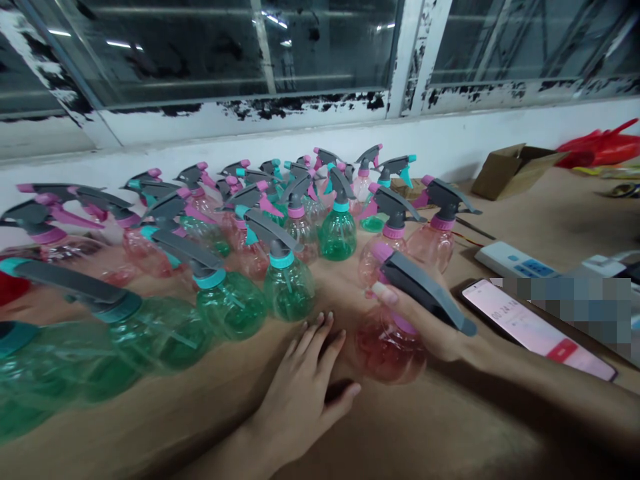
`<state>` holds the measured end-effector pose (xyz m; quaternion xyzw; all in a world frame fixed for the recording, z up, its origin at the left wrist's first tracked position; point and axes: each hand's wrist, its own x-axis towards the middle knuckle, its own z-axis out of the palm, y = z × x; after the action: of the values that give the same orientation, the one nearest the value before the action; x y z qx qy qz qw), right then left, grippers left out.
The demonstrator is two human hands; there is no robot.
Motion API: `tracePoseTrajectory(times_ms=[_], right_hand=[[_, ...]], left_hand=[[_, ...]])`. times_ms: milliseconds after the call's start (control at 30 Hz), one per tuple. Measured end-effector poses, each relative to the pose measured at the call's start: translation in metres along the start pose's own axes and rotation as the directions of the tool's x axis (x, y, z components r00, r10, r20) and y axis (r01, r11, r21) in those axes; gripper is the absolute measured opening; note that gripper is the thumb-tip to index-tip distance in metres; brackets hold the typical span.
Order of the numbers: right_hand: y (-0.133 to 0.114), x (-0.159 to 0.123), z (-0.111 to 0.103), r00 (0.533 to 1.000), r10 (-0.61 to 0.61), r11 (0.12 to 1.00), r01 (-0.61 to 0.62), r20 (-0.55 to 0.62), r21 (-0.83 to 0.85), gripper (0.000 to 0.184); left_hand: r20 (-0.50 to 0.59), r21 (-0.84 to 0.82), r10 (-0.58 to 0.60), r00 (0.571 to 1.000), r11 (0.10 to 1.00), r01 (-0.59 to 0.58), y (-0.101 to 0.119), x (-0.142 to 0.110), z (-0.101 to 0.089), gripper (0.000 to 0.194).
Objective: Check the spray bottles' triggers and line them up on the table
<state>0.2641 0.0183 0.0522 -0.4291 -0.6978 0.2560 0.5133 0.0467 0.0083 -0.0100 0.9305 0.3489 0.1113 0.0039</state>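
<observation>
My right hand [425, 320] is wrapped round the grey and pink trigger head of a pink spray bottle [387, 347] standing on the brown table [450, 427]. My left hand [305, 387] lies flat on the table just left of that bottle, fingers stretched out and holding nothing. Right behind my left hand stands a green spray bottle [287, 283] with a teal collar. Several more pink and green spray bottles [340, 227] are crowded together further back and to the left, up against the white wall.
A phone [535, 330] with a lit screen lies on the table right of my right hand. Behind it sits a white power strip [515, 260]. An open cardboard box [515, 170] and red plastic bags [600, 147] are at the far right by the wall.
</observation>
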Motion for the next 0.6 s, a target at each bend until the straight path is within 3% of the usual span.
tracePoseTrajectory(times_ms=[200,367,600], right_hand=[[0.0036,-0.004,0.0026,0.993,0.107,0.994,-0.106,-0.042,0.035,0.008],[-0.0032,0.0001,0.0025,0.998,0.059,0.994,-0.061,0.023,0.095,0.007],[0.0026,-0.0014,0.0027,0.997,0.073,0.993,-0.075,0.028,0.092,0.013]], left_hand=[[-0.018,0.022,0.005,1.0,1.0,-0.004,0.0,-0.002,0.0004,0.057],[-0.024,0.025,0.011,1.0,1.0,-0.01,-0.0005,-0.0016,0.0011,0.057],[-0.039,0.006,0.017,0.999,1.0,-0.017,-0.001,-0.0011,0.0018,0.056]])
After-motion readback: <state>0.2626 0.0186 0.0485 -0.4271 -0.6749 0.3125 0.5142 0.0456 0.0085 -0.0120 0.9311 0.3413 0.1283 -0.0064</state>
